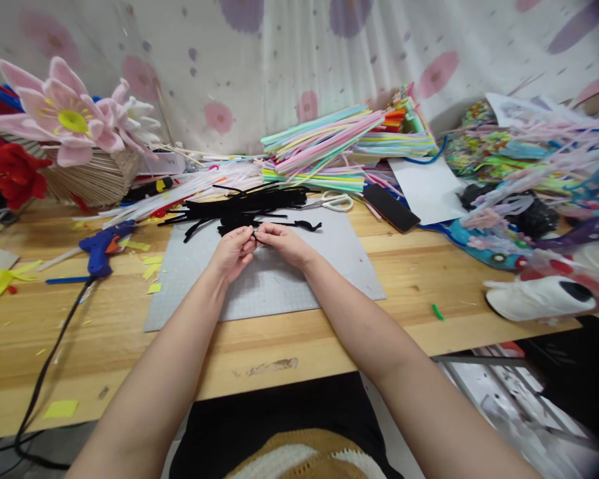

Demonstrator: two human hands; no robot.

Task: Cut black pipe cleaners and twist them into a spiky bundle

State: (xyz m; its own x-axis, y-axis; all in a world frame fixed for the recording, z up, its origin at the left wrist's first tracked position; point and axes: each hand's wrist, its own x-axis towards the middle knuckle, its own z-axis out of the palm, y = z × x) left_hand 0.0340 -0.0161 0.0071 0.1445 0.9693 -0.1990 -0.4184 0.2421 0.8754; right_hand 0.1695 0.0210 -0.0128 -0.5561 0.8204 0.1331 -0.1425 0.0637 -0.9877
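Observation:
My left hand point(235, 253) and my right hand point(283, 242) meet fingertip to fingertip over the grey cutting mat point(269, 293). Both are closed in a pinch on a short black pipe cleaner point(256, 238), mostly covered by my fingers. Just beyond them lies a pile of black pipe cleaners point(259, 199), some sticking out to the left. A bent black piece point(308, 227) rests right of my right hand. Scissors with pale handles point(335, 201) lie at the mat's far right corner.
A blue glue gun point(100, 249) with its cord sits left of the mat. A phone point(392, 207) and white paper point(424, 189) lie to the right. Pastel pipe cleaner bundles point(329, 143) are heaped behind. Fuzzy flowers point(72, 120) stand at left, a white roll point(539, 297) at right.

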